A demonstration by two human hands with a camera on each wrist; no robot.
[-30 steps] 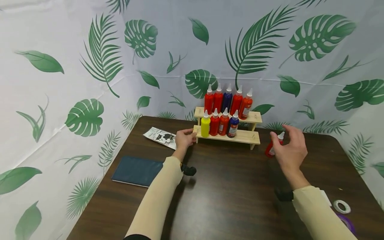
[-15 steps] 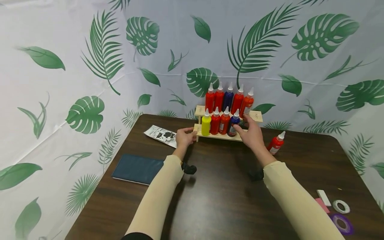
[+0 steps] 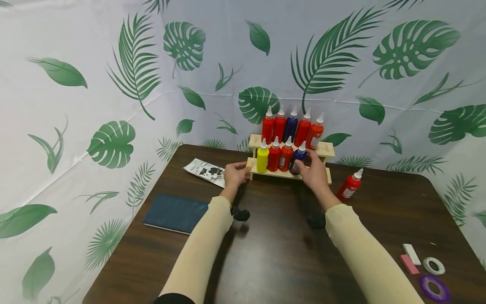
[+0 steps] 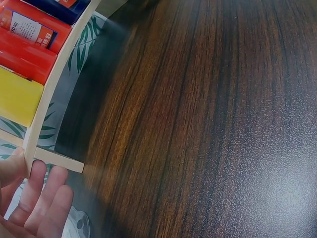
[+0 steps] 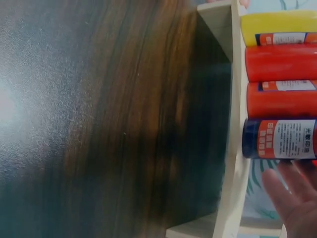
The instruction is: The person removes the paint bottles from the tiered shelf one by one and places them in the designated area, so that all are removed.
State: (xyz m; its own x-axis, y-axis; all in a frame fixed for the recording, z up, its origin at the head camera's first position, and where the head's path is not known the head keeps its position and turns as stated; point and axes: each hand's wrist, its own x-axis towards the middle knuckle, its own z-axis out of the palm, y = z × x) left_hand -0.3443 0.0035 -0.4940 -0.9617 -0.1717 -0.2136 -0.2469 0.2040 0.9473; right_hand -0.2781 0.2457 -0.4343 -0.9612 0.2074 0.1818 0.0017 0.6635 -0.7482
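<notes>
My left hand (image 3: 233, 176) pinches the left end of a two-step wooden rack (image 3: 248, 163), thumb above the lower board and fingers by its edge. On the lower step stand a yellow ink bottle (image 3: 262, 159), two red ones and a dark blue ink bottle (image 3: 294, 168). My right hand (image 3: 316, 171) holds the blue bottle at the right of that row, thumb across its front. In the right wrist view, fingers (image 5: 278, 191) lie along the side of this bottle (image 5: 280, 139). Behind, the upper step carries red bottles and one blue bottle (image 3: 291, 128).
A red bottle (image 3: 349, 185) stands on the table right of the rack. A printed card (image 3: 205, 172) and a dark blue book (image 3: 174, 213) lie left. White and pink blocks, a white ring (image 3: 434, 266) and a purple ring (image 3: 434, 289) lie front right. Leaf-patterned cloth hangs behind.
My right hand has let go of the red bottle at the right and moved left to the blue bottle on the lower step. The left hand has stayed at the rack's end.
</notes>
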